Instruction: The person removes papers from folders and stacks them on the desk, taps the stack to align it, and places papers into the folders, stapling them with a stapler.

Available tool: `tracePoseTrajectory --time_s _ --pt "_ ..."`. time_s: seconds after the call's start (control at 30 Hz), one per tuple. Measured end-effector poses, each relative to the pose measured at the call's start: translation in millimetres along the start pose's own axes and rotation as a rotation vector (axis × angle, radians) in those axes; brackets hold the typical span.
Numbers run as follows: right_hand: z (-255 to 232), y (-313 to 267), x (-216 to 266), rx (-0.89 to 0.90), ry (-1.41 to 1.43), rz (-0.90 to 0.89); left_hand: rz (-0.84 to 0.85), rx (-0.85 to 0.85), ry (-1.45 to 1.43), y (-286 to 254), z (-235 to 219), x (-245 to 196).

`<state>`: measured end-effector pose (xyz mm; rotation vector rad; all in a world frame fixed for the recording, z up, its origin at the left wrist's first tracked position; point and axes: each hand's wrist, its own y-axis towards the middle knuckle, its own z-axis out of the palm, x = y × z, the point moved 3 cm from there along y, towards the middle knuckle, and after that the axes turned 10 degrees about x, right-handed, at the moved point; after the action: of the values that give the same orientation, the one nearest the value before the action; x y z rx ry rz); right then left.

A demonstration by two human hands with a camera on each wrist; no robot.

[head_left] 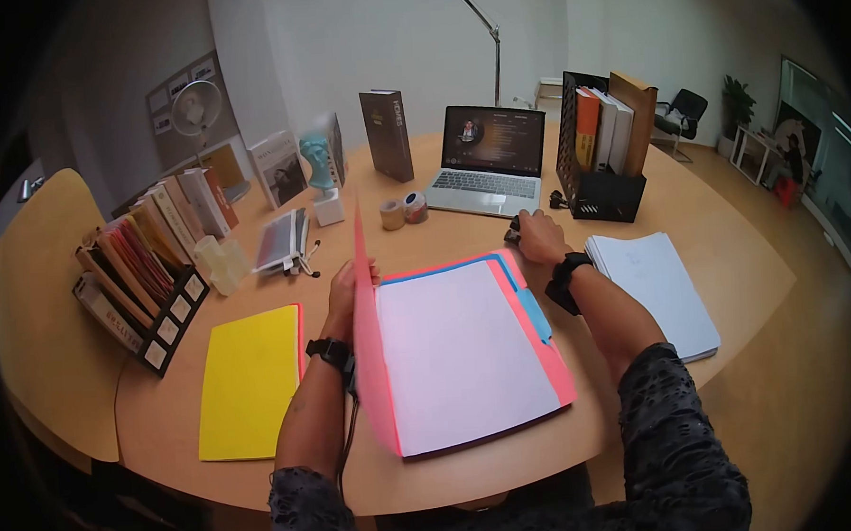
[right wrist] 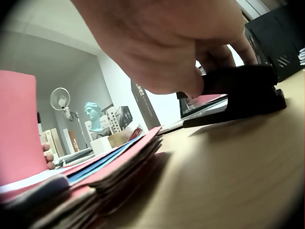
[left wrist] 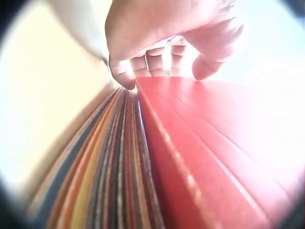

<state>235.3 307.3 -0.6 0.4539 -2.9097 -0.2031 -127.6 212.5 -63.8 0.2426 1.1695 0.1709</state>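
A pink folder lies opened in front of me, with white sheets and blue-edged paper on top of its stack. My left hand holds the folder's pink front cover up on edge; in the left wrist view, thumb and fingers meet at the red-pink cover's far edge. Beyond the folder's far right corner, my right hand grips a black stapler from above. The stapler rests on the table in the right wrist view, its base close to the folder's edge.
A yellow folder lies to the left, a stack of white paper to the right. Behind stand a laptop, tape rolls, a teal bust and a black file holder with books. More files fill a rack at left.
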Motion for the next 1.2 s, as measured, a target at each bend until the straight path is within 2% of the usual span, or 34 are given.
tracePoseTrajectory --time_s 0.03,0.17,0.23,0.27,0.37,0.4,0.47,0.5,0.57,0.6,0.67,0.7,0.77,0.8,0.83,0.93,1.0,1.07,1.1,1.17,1.2 --pt "1.9 -1.8 -5.9 0.019 0.027 0.035 -0.064 -0.123 -0.031 -10.8 17.7 -9.0" --pt "2.9 -3.3 -17.0 -0.006 0.079 0.066 -0.154 -0.028 0.171 -21.1 24.4 -16.6" --pt "-7.7 -9.4 -14.7 -0.136 0.052 0.050 -0.158 -0.059 0.198 -23.5 29.4 -17.6" --pt "-12.5 -9.8 -14.0 -0.133 0.052 0.055 -0.162 -0.092 0.227 -24.7 31.4 -18.0" --pt "-15.5 -2.2 -22.8 -0.179 0.325 -0.062 -0.189 -0.106 0.345 -20.2 14.3 -6.6" --pt "-19.0 -7.7 -22.0 -0.178 0.326 -0.056 -0.194 -0.102 0.345 -20.4 11.8 -6.4" --pt "-34.8 -21.3 -10.5 -0.044 0.550 -0.063 -0.248 -0.103 0.451 -19.9 9.4 -6.6" --pt "-40.7 -27.5 -6.3 -0.045 0.549 -0.061 -0.248 -0.101 0.450 -21.7 14.2 -10.9" --pt "-45.0 -41.3 2.4 0.027 0.749 -0.126 -0.317 -0.109 0.595 -27.5 26.1 -23.2" --pt "-47.4 -46.8 5.5 0.024 0.748 -0.125 -0.314 -0.107 0.595 -26.4 26.6 -23.0" --pt "-45.0 -58.8 11.9 0.141 0.822 -0.124 -0.283 -0.093 0.640 -25.5 26.8 -23.0" --pt "-32.1 -59.2 9.2 0.055 0.876 -0.158 -0.283 -0.092 0.642 -24.1 24.6 -20.7" --pt "-24.5 -73.3 15.6 0.065 0.907 -0.166 -0.203 -0.066 0.448 -20.2 21.3 -18.0" --pt "-22.4 -77.5 16.2 0.074 0.937 -0.174 -0.202 -0.062 0.452 -19.7 22.8 -22.9" --pt "-18.2 -78.4 15.9 0.201 0.930 -0.180 -0.191 -0.032 0.408 -18.6 24.8 -28.8" --pt "-14.4 -97.4 22.2 0.192 1.029 -0.088 -0.146 0.009 0.301 -21.6 41.7 -48.9" --pt "-15.9 -103.0 24.4 0.171 1.058 -0.100 -0.114 0.015 0.239 -22.4 52.2 -58.0" --pt "-18.6 -109.0 30.5 0.318 1.232 -0.199 -0.086 0.042 0.146 -21.5 59.0 -62.0" --pt "-14.6 -108.6 27.7 0.326 1.239 -0.212 -0.083 0.031 0.157 -20.5 62.4 -62.7" --pt "-3.3 -103.7 21.3 0.259 1.315 -0.271 -0.044 0.049 0.171 -19.0 69.4 -67.2" --pt "-25.1 -116.2 27.3 0.232 1.329 -0.240 -0.116 0.094 0.167 -22.6 73.6 -71.1"
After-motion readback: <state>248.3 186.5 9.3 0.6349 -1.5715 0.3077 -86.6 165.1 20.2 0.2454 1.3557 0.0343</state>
